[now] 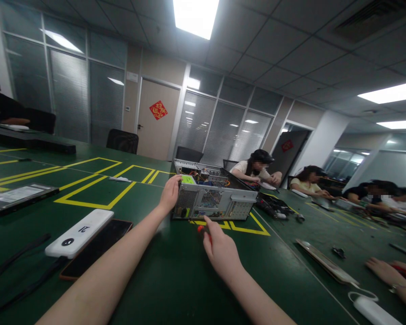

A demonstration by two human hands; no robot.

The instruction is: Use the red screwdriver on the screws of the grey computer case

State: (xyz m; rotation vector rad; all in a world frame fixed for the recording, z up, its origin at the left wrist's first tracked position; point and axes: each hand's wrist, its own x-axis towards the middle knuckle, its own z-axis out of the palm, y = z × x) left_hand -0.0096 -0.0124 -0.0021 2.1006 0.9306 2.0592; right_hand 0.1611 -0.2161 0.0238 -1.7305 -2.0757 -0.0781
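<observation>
An opened computer case [219, 203] lies on its side on the green table, its rear panel with the ports facing me. My left hand [170, 193] grips the left edge of the case, with the fingertips by the green-labelled power supply [187, 179]. In front of the rear panel, my right hand [221, 248] curls round a red-and-black screwdriver [200, 230]. Its index finger points out to the lower edge of the case; whether it touches cannot be told. The palm hides most of the screwdriver.
At left are a white power bank [83, 232], a dark phone [98, 248] and a hard drive [20, 198]. Black parts [274, 207] lie right of the case. Co-workers sit along the right; another person's hands [389, 273] are at the right edge.
</observation>
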